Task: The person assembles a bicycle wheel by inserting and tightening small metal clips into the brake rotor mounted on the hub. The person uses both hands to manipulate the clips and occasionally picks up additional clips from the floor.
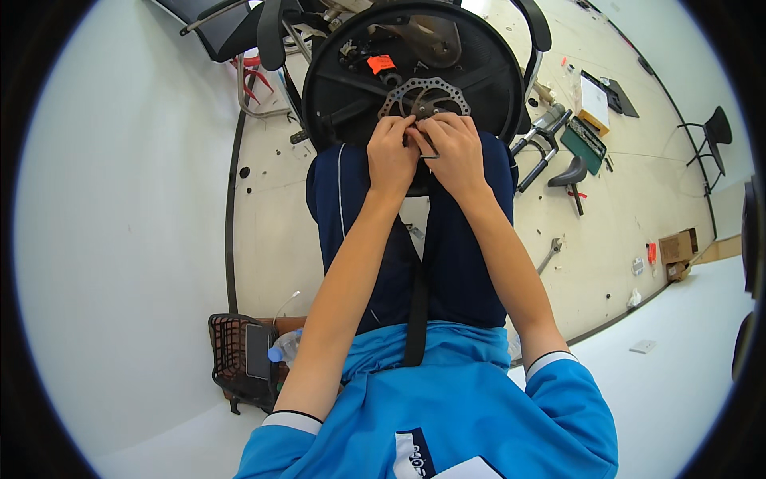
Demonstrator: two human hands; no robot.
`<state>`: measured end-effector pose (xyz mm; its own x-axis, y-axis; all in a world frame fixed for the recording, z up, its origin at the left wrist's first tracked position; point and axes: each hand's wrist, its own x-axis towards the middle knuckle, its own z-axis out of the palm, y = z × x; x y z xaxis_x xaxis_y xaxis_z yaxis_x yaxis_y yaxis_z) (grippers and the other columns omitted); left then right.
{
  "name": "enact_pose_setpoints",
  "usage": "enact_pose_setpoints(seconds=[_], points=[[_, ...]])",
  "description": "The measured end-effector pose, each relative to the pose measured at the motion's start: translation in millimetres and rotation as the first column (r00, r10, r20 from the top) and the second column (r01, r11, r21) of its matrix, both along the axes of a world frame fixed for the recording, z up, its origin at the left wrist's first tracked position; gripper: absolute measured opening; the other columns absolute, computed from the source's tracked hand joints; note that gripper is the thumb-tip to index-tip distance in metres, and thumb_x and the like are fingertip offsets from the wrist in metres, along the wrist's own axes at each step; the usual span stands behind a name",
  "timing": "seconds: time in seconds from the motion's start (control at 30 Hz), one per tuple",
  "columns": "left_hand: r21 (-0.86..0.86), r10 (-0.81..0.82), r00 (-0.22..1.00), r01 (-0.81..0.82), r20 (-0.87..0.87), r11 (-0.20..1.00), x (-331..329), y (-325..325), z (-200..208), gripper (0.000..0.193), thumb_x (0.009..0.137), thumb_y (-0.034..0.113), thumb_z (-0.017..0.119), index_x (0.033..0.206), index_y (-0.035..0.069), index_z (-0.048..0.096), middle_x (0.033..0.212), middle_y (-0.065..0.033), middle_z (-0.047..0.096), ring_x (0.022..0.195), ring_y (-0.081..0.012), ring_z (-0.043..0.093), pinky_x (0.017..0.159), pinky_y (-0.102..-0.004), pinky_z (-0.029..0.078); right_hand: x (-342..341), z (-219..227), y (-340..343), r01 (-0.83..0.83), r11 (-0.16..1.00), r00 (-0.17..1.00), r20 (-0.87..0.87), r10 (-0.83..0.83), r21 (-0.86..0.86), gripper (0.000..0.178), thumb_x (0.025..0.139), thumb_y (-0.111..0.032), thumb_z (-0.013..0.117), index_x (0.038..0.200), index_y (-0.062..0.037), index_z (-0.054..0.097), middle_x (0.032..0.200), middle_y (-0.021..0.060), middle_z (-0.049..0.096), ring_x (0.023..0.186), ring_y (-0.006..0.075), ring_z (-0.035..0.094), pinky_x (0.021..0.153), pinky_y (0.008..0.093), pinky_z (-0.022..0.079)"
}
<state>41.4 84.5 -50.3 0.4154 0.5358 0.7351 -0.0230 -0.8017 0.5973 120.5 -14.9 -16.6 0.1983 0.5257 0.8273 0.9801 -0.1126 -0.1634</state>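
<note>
A silver brake rotor (448, 89) with a perforated rim lies on a round black surface (487, 64) with a raised edge, just over my knees. My left hand (392, 156) is closed at the rotor's near side, its thumb and fingertips pinched close to the centre. Whatever those fingertips hold is hidden. Beside it, my right hand (457, 152) is closed on a thin L-shaped hex key (431, 156), whose bent end shows below the fingers. The two hands nearly touch. Beyond the rotor, an orange tag (381, 64) sits among small dark parts.
Black armrests (533, 24) flank the round surface. On the floor at the right lie a bicycle fork (542, 144), a green tool case (584, 145), a saddle (568, 173) and an adjustable wrench (550, 254). A black basket (233, 359) and a bottle (287, 349) are by my left elbow.
</note>
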Motion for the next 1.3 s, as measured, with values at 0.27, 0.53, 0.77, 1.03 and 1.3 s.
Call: enact_pose_setpoints(seconds=[0.27, 0.53, 0.77, 1.03, 1.3], points=[[0.021, -0.012, 1.000, 0.012, 0.021, 1.000, 3.3, 3.0, -1.8, 0.025, 0.076, -0.008, 0.070, 0.100, -0.003, 0.074, 0.091, -0.0130, 0.066, 0.079, -0.0303, 0.066, 0.070, -0.0358, 0.055, -1.2, -2.8, -7.8, -0.105, 0.994, 0.994, 0.019, 0.105, -0.008, 0.016, 0.081, -0.007, 0.074, 0.096, -0.0025, 0.070, 0.092, 0.0066, 0.073, 0.094, 0.0241, 0.066, 0.082, 0.0362, 0.049], [-0.027, 0.028, 0.997, -0.026, 0.066, 0.999, 4.3, 2.6, -2.5, 0.024, 0.076, -0.009, 0.070, 0.099, -0.001, 0.075, 0.090, -0.0125, 0.069, 0.072, -0.0237, 0.068, 0.066, -0.0309, 0.055, 1.5, -5.3, -3.0, -0.075, 0.997, 0.997, -0.017, 0.076, 0.023, 0.014, 0.079, -0.005, 0.077, 0.090, -0.0019, 0.069, 0.090, 0.0063, 0.072, 0.091, 0.0239, 0.066, 0.080, 0.0352, 0.049], [-0.015, -0.001, 0.996, 0.002, 0.088, 1.000, 2.5, 1.8, -0.5, 0.022, 0.076, -0.008, 0.071, 0.096, 0.000, 0.075, 0.088, -0.0118, 0.069, 0.070, -0.0224, 0.068, 0.064, -0.0298, 0.055, 2.1, 1.6, -1.0, -0.069, 0.996, 0.998, 0.008, 0.069, 0.053, 0.012, 0.082, -0.011, 0.077, 0.083, -0.0027, 0.068, 0.083, 0.0079, 0.070, 0.083, 0.0243, 0.066, 0.074, 0.0344, 0.047], [0.031, 0.011, 0.996, -0.014, 0.093, 0.999, 5.2, 5.6, -6.8, 0.023, 0.075, -0.010, 0.070, 0.096, -0.002, 0.074, 0.088, -0.0124, 0.069, 0.072, -0.0249, 0.068, 0.065, -0.0310, 0.055, -3.5, 4.9, -2.4, -0.032, 0.999, 0.999, -0.043, 0.033, 0.037, 0.013, 0.080, -0.010, 0.077, 0.088, -0.0022, 0.070, 0.086, 0.0087, 0.071, 0.084, 0.0249, 0.067, 0.076, 0.0344, 0.049], [0.087, 0.018, 0.998, -0.024, 0.066, 0.996, 4.8, 3.9, -3.4, 0.027, 0.073, -0.009, 0.070, 0.099, -0.002, 0.074, 0.094, -0.0135, 0.069, 0.079, -0.0293, 0.069, 0.070, -0.0335, 0.056, 0.6, -1.8, -5.1, -0.189, 0.977, 0.982, 0.008, 0.189, 0.102, 0.012, 0.078, -0.004, 0.075, 0.089, -0.0044, 0.071, 0.084, 0.0063, 0.071, 0.083, 0.0233, 0.068, 0.076, 0.0339, 0.054]])
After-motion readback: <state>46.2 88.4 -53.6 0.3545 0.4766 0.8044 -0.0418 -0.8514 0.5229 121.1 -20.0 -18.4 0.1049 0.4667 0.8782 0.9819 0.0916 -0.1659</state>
